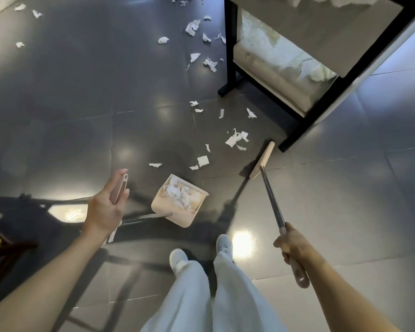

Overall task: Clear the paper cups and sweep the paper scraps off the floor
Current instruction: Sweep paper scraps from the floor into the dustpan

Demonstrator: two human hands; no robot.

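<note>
White paper scraps lie scattered over the dark tiled floor, from just ahead of me to the far left and top. A beige dustpan stands on the floor in the middle with crumpled paper inside. My left hand holds the top of the dustpan's long handle, fingers loosely around it. My right hand grips the broom's metal pole. The beige broom head rests on the floor to the right of the nearest scraps. No paper cups are in view.
A black-framed table with pale shelves stands at the upper right, its feet on the floor near the broom head. My feet in white shoes are just behind the dustpan. A dark wooden chair edge shows at the left.
</note>
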